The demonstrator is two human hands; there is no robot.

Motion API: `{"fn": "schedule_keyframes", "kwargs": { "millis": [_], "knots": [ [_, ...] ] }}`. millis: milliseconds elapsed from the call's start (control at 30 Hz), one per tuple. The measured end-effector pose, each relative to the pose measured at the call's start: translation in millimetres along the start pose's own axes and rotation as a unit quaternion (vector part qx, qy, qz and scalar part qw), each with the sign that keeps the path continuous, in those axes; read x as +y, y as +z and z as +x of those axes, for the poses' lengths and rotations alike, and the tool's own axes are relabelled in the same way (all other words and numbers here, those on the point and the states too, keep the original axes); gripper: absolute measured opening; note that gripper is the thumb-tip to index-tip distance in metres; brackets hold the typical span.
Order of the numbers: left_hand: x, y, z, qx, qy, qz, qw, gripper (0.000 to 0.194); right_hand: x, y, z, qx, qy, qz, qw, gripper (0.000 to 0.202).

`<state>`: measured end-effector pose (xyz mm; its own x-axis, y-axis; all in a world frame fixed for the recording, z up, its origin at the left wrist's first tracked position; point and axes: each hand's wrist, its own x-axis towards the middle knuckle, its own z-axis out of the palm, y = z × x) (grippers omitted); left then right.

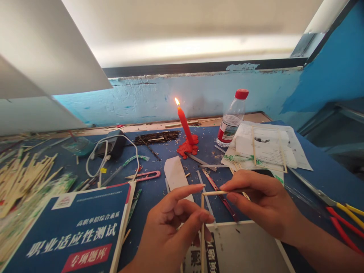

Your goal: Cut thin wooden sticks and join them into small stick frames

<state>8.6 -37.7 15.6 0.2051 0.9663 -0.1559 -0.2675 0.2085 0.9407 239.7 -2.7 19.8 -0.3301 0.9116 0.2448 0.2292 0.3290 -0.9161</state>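
My left hand (178, 227) has its thumb and fingers closed round an upright thin wooden stick (203, 242), low in the middle of the view, with the index finger stretched toward its top. My right hand (253, 197) pinches a second wooden stick (214, 193), held nearly level. The two sticks meet at a corner just right of my left index fingertip. Below them lies a grey book (244, 246). Beyond the hands a lit red candle (185, 125) leans in a lump of red wax (187, 146).
A blue book (71, 227), wooden strips (25, 178) and a white cable (88, 163) lie left. Pink snips (148, 175), a white strip (174, 174) and a red cutter (218, 193) lie centrally. A bottle (229, 125), papers (290, 144) and scissors (315, 189) are right.
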Motion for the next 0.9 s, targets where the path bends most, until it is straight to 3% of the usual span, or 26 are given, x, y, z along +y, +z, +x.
{"fn": "schedule_keyframes", "kwargs": {
  "millis": [433,900],
  "knots": [
    [-0.7,-0.7,0.1,0.003,0.012,0.017,1.0,0.03,1.3,0.4,-4.6,-0.009,0.061,0.049,0.997,0.019],
    [5.4,2.8,-2.6,0.021,0.003,0.022,1.0,0.029,-2.3,0.4,-1.9,0.0,0.044,0.046,0.998,0.015]
  ]
}}
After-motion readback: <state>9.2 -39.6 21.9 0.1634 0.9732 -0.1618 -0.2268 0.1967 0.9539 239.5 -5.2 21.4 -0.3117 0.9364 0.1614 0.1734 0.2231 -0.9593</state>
